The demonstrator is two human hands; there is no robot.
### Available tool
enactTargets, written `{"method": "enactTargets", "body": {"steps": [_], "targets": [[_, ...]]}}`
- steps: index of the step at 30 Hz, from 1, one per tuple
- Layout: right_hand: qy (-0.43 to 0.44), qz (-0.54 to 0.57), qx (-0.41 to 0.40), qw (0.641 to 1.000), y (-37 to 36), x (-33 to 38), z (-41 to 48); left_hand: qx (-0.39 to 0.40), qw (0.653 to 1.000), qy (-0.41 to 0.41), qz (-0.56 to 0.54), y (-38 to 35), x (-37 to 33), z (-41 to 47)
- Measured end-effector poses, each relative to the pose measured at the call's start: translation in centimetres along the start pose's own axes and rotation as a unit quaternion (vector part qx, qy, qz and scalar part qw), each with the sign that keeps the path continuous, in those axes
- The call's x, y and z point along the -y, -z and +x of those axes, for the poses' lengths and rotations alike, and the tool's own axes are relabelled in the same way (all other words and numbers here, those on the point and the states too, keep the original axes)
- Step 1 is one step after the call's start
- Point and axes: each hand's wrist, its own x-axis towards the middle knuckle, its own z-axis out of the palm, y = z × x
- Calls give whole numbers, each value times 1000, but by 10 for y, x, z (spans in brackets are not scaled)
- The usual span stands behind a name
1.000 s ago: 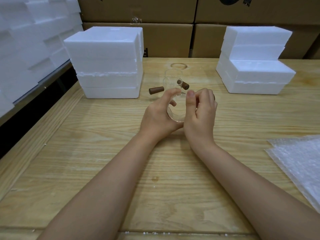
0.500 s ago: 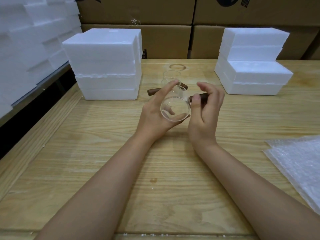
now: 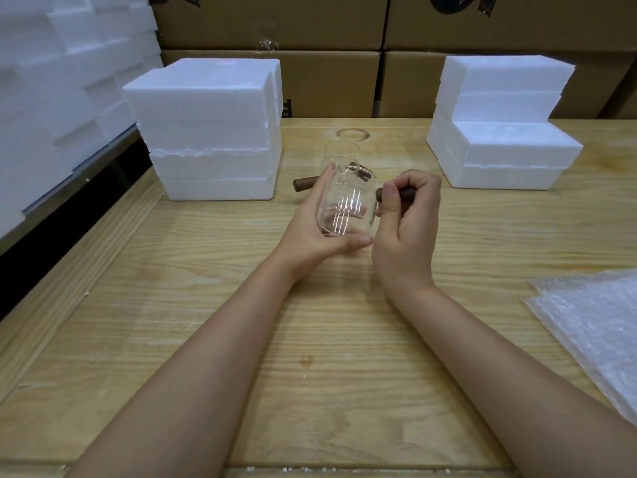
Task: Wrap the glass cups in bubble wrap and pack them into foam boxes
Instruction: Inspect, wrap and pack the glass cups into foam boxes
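Clear glass cup [image 3: 344,205], brown handle [image 3: 406,193] rightward, held; foam boxes [image 3: 210,132] stacked behind; bubble wrap [image 3: 593,326] flat at right.

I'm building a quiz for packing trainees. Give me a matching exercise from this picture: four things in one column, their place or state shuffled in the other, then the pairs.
1 held cup
2 bubble wrap
3 cardboard boxes
4 right hand

A behind the table
B grips the brown handle
C lies at the table's right edge
D cradled by the left hand

Pairs: 1-D, 2-C, 3-A, 4-B
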Motion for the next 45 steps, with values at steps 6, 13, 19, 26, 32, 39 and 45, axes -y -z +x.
{"method": "enactTargets", "body": {"steps": [6, 13, 19, 26, 32, 39, 45], "targets": [[50, -22, 15, 998, 1, -4, -1, 49, 978, 105, -172, 5, -15, 0], [-149, 155, -24, 976, -7, 11, -9, 23, 974, 104, -201, 6, -13, 1], [-270, 178, 6, 946, -17, 12, -18, 48, 974, 84, -204, 6, -12, 2], [-290, 209, 25, 933, -18, 11, -17, 46, 970, 78, -225, 6, -8, 4], [-334, 341, 26, 878, -16, 10, -11, 58, 970, 101, -213, 9, -4, 6], [-370, 385, 38, 845, -16, 4, -9, 20, 976, 114, -183, 10, -1, 7], [-350, 278, 20, 894, -15, 5, -7, -8, 979, 99, -176, 9, -3, 6]]}}
